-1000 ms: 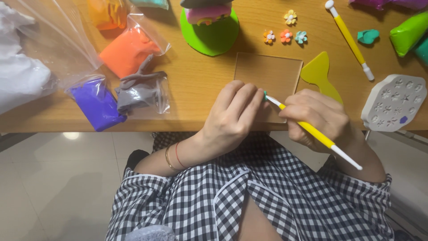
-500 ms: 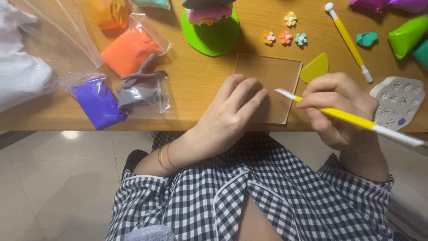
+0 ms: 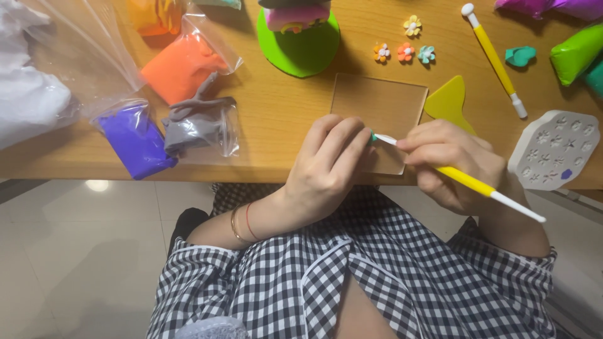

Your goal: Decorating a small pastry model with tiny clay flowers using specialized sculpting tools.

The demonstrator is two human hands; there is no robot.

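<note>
Table [image 3: 282, 135]: bags [image 3: 135, 135] hold clay; hands [image 3: 330, 166] shaping.

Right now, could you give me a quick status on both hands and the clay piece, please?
Left hand pinching small green clay piece. Right hand holding yellow modelling tool, tip at the piece. Clear acrylic board beneath; nothing obstructing.
</note>
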